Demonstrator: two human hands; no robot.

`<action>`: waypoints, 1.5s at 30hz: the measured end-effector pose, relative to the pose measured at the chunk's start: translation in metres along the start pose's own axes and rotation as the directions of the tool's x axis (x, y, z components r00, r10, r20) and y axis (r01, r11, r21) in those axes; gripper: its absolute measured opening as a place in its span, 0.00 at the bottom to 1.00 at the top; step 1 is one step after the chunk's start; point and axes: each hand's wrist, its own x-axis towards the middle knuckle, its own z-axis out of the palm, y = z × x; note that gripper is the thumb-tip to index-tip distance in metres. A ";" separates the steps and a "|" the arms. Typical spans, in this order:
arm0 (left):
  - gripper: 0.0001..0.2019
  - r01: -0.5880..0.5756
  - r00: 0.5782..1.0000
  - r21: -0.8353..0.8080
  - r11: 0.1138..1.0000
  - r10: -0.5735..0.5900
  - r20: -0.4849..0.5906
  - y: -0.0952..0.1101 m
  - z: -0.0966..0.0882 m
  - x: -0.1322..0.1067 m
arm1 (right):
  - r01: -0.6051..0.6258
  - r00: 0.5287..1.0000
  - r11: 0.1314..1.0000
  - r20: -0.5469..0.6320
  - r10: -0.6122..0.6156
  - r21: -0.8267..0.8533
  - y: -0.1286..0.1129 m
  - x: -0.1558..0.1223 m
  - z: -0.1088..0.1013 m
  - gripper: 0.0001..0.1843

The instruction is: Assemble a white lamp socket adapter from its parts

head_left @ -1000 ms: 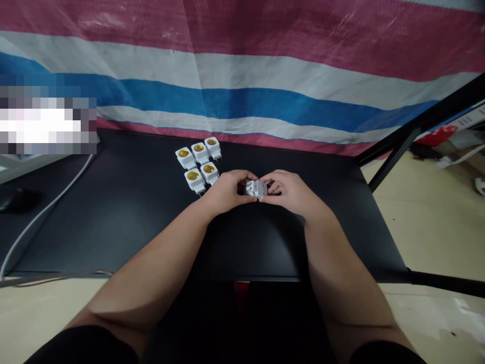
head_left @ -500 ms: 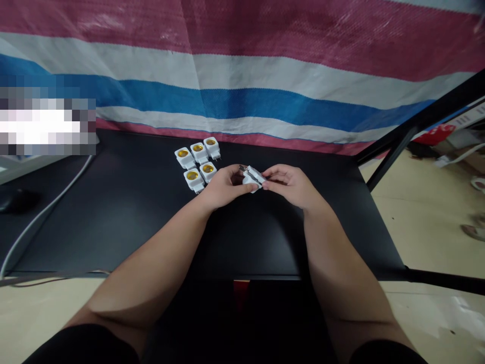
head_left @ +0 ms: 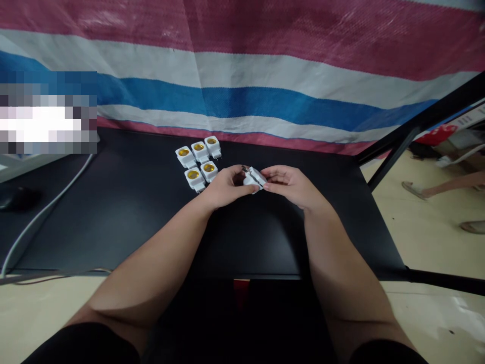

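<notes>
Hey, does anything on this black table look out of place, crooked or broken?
Nothing stands out. Five white socket adapters sit in a tidy cluster on the black table, and the left hand and right hand hold a sixth adapter between them.

Five sockets (head_left: 198, 162) are grouped near the desk's (head_left: 125, 217) far edge. Just right of them, a socket (head_left: 253, 178) is held between both hands. A cable (head_left: 45, 210) is laid along the left edge.
</notes>
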 end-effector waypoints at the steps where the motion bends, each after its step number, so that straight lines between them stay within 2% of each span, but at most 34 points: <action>1: 0.25 0.003 1.000 0.004 1.000 -0.003 0.003 0.000 0.000 0.000 | 0.001 1.000 1.000 0.007 -0.001 0.001 0.000 0.000 0.000 0.26; 6: 0.20 0.027 1.000 -0.049 0.998 -0.027 0.000 0.001 0.002 0.000 | 0.013 0.999 1.000 0.036 -0.014 0.016 -0.001 0.000 -0.001 0.26; 11: 0.20 0.165 0.986 -0.216 0.962 -0.161 0.035 0.011 0.007 -0.002 | 0.000 1.000 0.999 0.032 -0.002 0.054 0.000 -0.001 0.000 0.19; 16: 0.19 0.202 0.979 -0.293 0.935 -0.198 0.042 0.018 0.008 -0.004 | -0.032 0.998 0.992 0.052 0.026 0.124 0.001 -0.002 0.000 0.20; 24: 0.18 0.212 0.977 -0.316 0.925 -0.213 0.029 0.017 0.006 -0.003 | -0.070 0.997 0.984 -0.009 0.072 0.165 -0.001 -0.002 0.004 0.22; 40: 0.19 0.165 0.985 -0.302 0.939 -0.171 0.007 0.011 0.006 -0.002 | -0.023 0.992 0.986 -0.122 0.044 0.162 0.000 0.002 0.011 0.25; 45: 0.19 0.127 0.991 -0.316 0.940 -0.136 -0.005 0.009 0.008 -0.002 | -0.011 0.990 0.994 -0.136 0.026 0.108 0.002 0.003 0.013 0.26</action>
